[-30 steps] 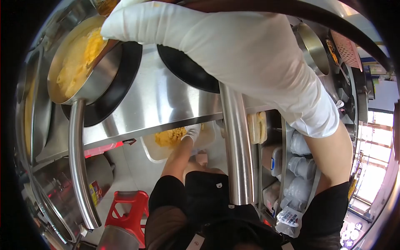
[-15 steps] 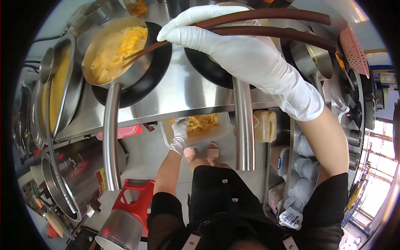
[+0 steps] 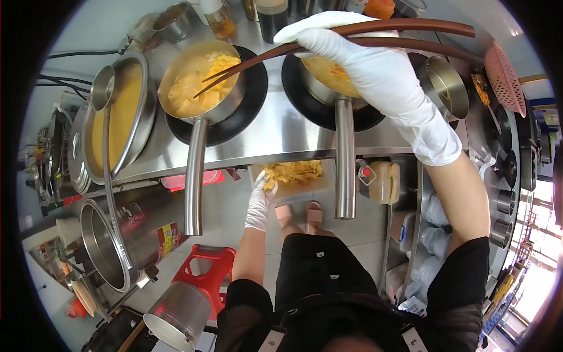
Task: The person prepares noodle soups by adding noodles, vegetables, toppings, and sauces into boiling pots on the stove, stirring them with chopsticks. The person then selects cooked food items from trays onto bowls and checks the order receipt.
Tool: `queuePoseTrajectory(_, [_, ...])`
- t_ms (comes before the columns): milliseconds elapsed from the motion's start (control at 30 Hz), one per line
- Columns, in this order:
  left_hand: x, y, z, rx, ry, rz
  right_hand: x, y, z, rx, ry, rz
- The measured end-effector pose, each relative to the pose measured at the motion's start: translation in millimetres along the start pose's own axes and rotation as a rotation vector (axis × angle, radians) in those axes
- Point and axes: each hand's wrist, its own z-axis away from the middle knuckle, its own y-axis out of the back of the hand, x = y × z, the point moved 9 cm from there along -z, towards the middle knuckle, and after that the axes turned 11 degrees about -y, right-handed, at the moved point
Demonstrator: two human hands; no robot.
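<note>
My right hand, in a white glove, is closed around long brown chopsticks. Their tips lie over the yellow food in the left saucepan; whether they touch it I cannot tell. Below the counter, my gloved left hand has its fingers closed on a clump of yellow food pieces, at the left side of a clear plastic container with more such pieces. Partly behind my right hand, a second saucepan holds yellowish food in liquid.
Left of the saucepans stands a steel basin of yellow liquid, with a ladle over it. Another saucepan and a pink strainer are to the right. A red stool stands on the floor.
The view has shifted, so the counter items appear farther right. The chopstick tips have come up from the food's edge and spread. My left hand now shows a clump in its fingers.
</note>
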Motion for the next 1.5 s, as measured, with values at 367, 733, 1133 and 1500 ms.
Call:
queuePoseTrajectory(367, [28, -20, 29, -0.126, 0.032, -0.111, -1, 29, 4, 0.005, -0.069, -0.029])
queuePoseTrajectory(733, [30, -31, 29, -0.171, 0.052, -0.151, 10, 61, 17, 0.082, -0.111, -0.177])
queuePoseTrajectory(1133, [63, -79, 101, -0.240, 0.090, -0.093, -20, 148, 57, 0.281, -0.010, -0.332])
queuePoseTrajectory(1500, [138, -454, 129, -0.834, -0.684, -0.900, -26, 254, 193, 0.615, -0.204, 0.011])
